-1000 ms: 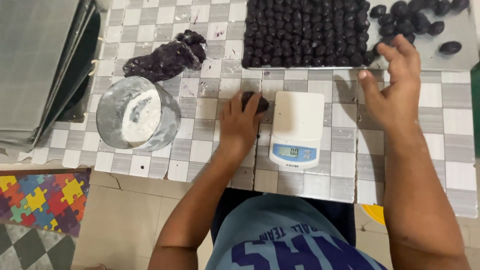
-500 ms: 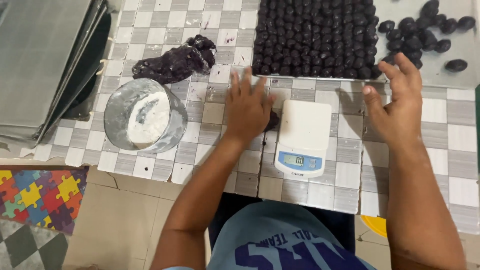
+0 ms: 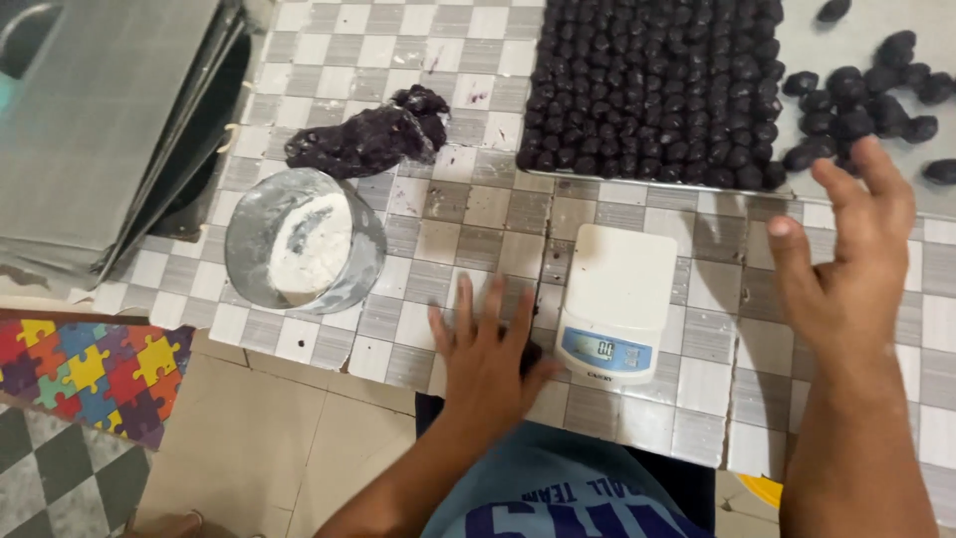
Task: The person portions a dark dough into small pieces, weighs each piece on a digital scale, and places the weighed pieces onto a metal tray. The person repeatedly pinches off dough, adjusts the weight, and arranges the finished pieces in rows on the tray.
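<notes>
My left hand (image 3: 488,351) lies flat on the checkered tile table (image 3: 468,214), fingers spread, just left of a small white digital scale (image 3: 617,299). A bit of dark purple dough (image 3: 534,357) peeks out under the palm's right edge. My right hand (image 3: 846,254) hovers open and holds nothing, to the right of the scale and near several loose dark dough balls (image 3: 866,95). A tray (image 3: 657,181) packed with rows of dark balls sits behind the scale. A lump of dark purple dough (image 3: 363,139) rests at the back left.
A metal bowl of white flour (image 3: 304,239) stands left of my left hand. Stacked grey metal trays (image 3: 100,120) lie at the far left. A colourful puzzle mat (image 3: 85,364) covers the floor below the table's front edge.
My left hand slid toward me along the table, from beside the scale's far corner to its near corner, with the dark dough under the palm. My right hand stayed raised and open.
</notes>
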